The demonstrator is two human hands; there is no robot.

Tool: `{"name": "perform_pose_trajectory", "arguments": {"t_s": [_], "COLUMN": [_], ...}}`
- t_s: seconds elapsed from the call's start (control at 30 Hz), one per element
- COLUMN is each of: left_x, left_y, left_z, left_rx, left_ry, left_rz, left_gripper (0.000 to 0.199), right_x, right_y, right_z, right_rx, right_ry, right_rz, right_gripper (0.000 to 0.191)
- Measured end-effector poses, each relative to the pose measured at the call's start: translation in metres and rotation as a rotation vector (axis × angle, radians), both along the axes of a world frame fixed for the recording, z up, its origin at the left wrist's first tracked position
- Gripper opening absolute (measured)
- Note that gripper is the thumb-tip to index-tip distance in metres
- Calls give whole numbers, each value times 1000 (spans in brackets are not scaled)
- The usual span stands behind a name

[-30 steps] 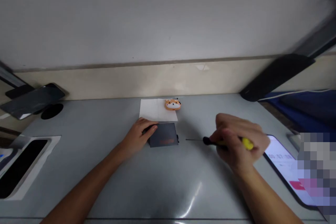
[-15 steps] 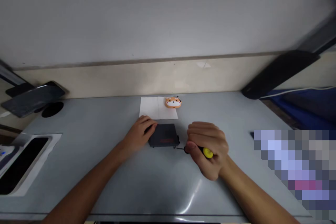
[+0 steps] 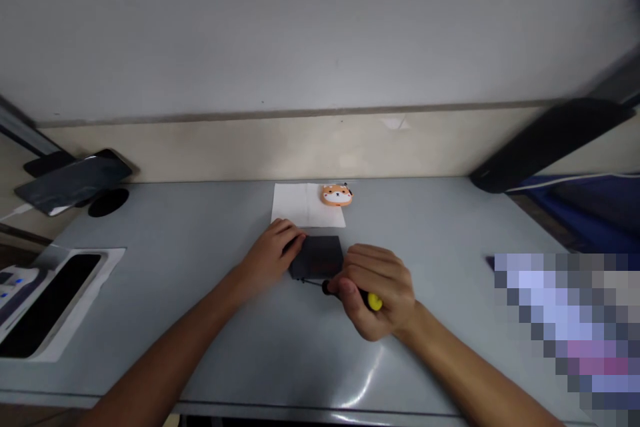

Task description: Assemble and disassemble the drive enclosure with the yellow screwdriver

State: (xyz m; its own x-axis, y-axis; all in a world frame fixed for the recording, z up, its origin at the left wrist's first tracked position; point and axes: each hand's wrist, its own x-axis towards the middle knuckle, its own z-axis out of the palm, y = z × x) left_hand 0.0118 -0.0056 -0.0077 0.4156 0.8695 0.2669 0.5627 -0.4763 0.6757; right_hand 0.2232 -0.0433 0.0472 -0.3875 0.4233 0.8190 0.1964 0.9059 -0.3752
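Bracing the left end of the dark box [image 3: 320, 255] at the centre of the frame, the left hand [image 3: 273, 250] is partly closed, its thumb and fingertips holding the far left corner. Right of centre, the right hand [image 3: 383, 290] is closed in a fist around the yellow-and-black handle of a thin-shafted tool [image 3: 375, 301], probably a screwdriver. The shaft points left along the box's near edge; whether its tip touches the box, I cannot tell.

Good control here seems to call for light, even pressure from the left hand, so the box lies flat on the grey desk [image 3: 280, 360], with those fingers clear of the tip's line. The shaft is best guided slowly, as a slip could scrape the casing. Just beyond the box, at upper centre, lies white paper [image 3: 293, 205], an orange animal-face case [image 3: 337, 195] over its right corner.
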Motion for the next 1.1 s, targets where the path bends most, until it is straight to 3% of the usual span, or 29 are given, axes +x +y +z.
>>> {"name": "perform_pose_trajectory", "arguments": {"t_s": [1.1], "left_x": [0], "left_y": [-1], "left_z": [0], "left_rx": [23], "left_ry": [5], "left_rz": [11], "left_gripper": [24], "right_x": [1], "right_y": [1], "right_z": [-2], "right_rx": [-46], "right_ry": [21], "right_rz": [-30], "right_gripper": [24]}}
